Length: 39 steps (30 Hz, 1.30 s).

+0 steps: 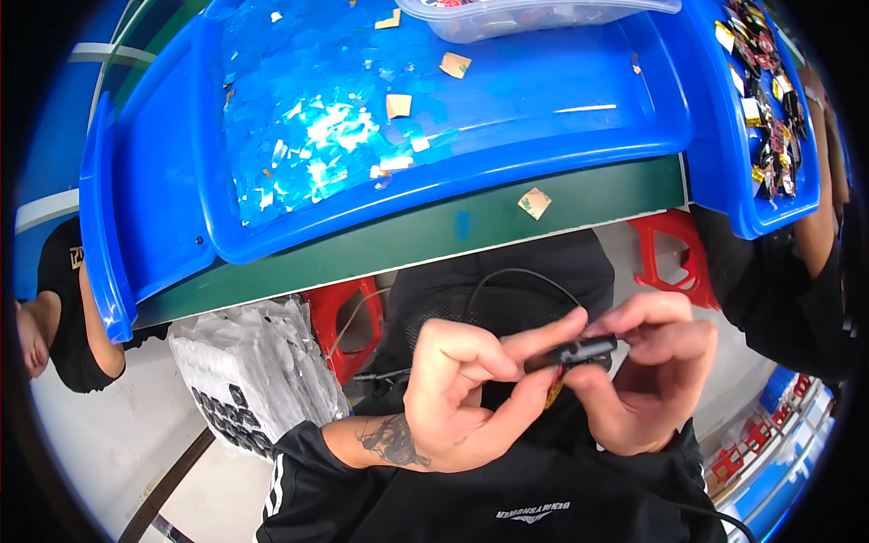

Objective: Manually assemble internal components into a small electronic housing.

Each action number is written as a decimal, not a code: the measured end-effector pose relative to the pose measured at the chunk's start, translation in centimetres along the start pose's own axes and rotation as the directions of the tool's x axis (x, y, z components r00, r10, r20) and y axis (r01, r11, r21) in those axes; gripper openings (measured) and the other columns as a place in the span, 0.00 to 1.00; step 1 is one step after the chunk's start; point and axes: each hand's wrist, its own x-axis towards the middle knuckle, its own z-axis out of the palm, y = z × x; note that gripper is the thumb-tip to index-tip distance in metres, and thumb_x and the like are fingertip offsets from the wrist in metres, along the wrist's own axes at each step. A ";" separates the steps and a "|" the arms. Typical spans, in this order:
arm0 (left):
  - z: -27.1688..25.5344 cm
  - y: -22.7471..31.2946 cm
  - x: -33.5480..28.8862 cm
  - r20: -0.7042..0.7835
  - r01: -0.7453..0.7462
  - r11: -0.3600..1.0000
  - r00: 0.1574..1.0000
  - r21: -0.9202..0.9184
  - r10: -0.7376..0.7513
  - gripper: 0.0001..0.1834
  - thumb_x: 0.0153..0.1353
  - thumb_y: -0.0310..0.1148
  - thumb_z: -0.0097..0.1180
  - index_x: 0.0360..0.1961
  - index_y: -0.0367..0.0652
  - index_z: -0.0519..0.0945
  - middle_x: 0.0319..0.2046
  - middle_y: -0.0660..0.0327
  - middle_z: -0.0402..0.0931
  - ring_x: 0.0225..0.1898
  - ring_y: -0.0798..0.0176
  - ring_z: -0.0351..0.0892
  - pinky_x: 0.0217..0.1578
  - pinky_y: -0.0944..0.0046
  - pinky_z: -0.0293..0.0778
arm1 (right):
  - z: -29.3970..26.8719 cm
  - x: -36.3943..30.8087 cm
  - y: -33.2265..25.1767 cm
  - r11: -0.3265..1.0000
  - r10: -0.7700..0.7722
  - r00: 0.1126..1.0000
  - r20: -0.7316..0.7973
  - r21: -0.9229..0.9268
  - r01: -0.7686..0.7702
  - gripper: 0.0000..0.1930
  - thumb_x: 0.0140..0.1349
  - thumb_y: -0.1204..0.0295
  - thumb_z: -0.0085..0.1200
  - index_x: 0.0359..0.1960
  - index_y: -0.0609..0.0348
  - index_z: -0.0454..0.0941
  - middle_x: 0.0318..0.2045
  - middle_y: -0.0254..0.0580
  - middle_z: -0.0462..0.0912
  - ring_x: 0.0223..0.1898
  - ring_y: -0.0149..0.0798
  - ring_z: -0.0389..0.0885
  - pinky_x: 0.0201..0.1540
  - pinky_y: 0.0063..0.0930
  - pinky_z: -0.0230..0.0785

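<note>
In front of my chest, both hands work on a small black plastic device (pixel 587 351). My right hand (pixel 654 376) pinches its right end between thumb and bent fingers. My left hand (pixel 471 389) closes on its left end, with the index finger reaching over the top and the thumb below. A bit of red and yellow, perhaps wire or tape, shows beside the left thumb tip. My fingers cover much of the device, so its exact kind cannot be made out.
Beyond my hands, a green tabletop (pixel 380 237) carries a blue tray (pixel 543 145) littered with scraps and a clear plastic tub (pixel 543 23). A blue bin (pixel 756 217) of small wired parts stands right. Stacked white trays (pixel 262 362) and red stools (pixel 674 253) are below. People sit at both sides.
</note>
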 end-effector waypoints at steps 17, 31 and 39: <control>0.1 -0.3 0.3 -0.192 0.113 0.937 0.964 -0.330 -0.184 0.19 0.60 0.12 0.49 0.43 0.41 0.54 0.49 0.40 0.76 0.51 0.59 0.78 0.46 0.66 0.76 | 0.5 0.4 0.1 0.981 0.183 0.982 0.048 0.051 -0.186 0.23 0.49 0.90 0.59 0.47 0.70 0.65 0.42 0.52 0.73 0.41 0.35 0.79 0.40 0.22 0.77; -0.4 -0.2 0.2 -0.058 -0.008 1.000 0.998 0.000 0.008 0.19 0.61 0.10 0.39 0.43 0.41 0.48 0.53 0.21 0.64 0.53 0.42 0.76 0.53 0.56 0.74 | -0.5 0.7 -0.3 0.927 -0.150 0.987 0.053 -0.341 0.159 0.20 0.38 0.87 0.68 0.36 0.59 0.79 0.35 0.42 0.69 0.27 0.34 0.73 0.29 0.23 0.70; -0.3 -0.5 0.3 -0.002 -0.152 0.984 0.988 0.089 0.152 0.22 0.60 0.09 0.43 0.45 0.41 0.48 0.52 0.20 0.64 0.52 0.38 0.76 0.46 0.60 0.79 | -1.3 0.8 -0.9 0.823 -0.225 0.944 0.242 -0.472 0.317 0.21 0.31 0.82 0.65 0.35 0.59 0.84 0.31 0.35 0.67 0.27 0.33 0.73 0.34 0.30 0.75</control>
